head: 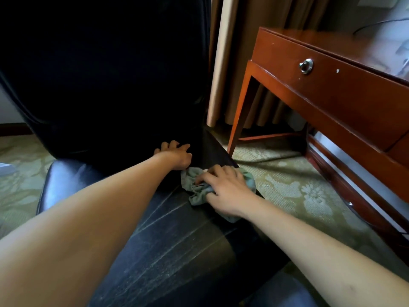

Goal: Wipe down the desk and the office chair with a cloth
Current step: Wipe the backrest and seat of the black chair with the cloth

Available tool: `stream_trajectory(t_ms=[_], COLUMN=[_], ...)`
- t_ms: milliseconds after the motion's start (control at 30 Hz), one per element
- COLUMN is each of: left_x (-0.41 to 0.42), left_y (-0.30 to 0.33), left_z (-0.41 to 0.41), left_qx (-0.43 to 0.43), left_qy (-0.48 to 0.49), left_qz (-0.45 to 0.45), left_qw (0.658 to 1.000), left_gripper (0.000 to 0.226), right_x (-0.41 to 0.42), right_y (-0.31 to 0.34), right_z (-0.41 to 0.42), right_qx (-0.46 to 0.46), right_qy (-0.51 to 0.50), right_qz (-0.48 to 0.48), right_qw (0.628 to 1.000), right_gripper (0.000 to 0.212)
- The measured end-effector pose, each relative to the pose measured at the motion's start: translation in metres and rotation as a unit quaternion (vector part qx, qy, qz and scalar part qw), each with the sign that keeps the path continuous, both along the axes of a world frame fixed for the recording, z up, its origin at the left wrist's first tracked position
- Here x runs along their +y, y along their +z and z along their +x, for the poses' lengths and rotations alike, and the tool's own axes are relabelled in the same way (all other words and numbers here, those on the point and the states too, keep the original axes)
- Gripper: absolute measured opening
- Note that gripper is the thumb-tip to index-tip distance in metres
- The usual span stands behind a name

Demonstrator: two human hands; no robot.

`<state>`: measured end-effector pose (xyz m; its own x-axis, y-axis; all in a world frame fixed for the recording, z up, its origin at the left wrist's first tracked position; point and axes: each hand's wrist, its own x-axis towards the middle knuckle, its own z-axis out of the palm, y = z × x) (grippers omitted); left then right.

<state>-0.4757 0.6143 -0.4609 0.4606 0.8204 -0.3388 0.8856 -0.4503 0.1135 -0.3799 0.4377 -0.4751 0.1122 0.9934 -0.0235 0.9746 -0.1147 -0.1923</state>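
Note:
A black leather office chair (168, 247) fills the left and middle of the view, its tall backrest dark and upright. At the seat's back right corner lies a crumpled grey-green cloth (194, 197), and my right hand (223, 191) lies on top of it with fingers bent over it, pressing it onto the seat. My left hand (177, 155) rests with spread fingers on the base of the backrest, just left of the cloth. To the right stands the reddish wooden desk (332, 89), with a drawer and a round metal knob (306, 66).
Patterned green carpet (294, 189) covers the floor between chair and desk. A tapered desk leg (238, 120) stands close to the chair's right edge. Brown curtains (254, 41) hang behind. A dark cable (380, 24) lies on the desktop at the far right.

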Motion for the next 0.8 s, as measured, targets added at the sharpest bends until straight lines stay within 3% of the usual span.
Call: stream_trajectory(t_ms=[300, 500, 633, 800], left_x=[0.016, 0.032, 0.031, 0.022], left_y=[0.010, -0.001, -0.007, 0.001], left_z=[0.001, -0.012, -0.017, -0.018], left_qx=[-0.026, -0.021, -0.039, -0.061], left_qy=[-0.004, 0.011, 0.013, -0.015], left_qz=[-0.036, -0.031, -0.041, -0.042], left_qw=[0.999, 0.999, 0.998, 0.997], left_gripper=[0.054, 0.054, 0.046, 0.052], right_x=[0.087, 0.097, 0.054, 0.008], right_y=[0.003, -0.002, 0.001, -0.002], right_z=[0.037, 0.025, -0.017, -0.043], right_qx=[0.013, 0.004, -0.016, 0.040], right_qy=[-0.130, -0.104, -0.030, 0.047], right_qz=[0.016, 0.009, -0.012, 0.003], right_qw=[0.991, 0.995, 0.999, 0.998], right_gripper=[0.038, 0.042, 0.046, 0.044])
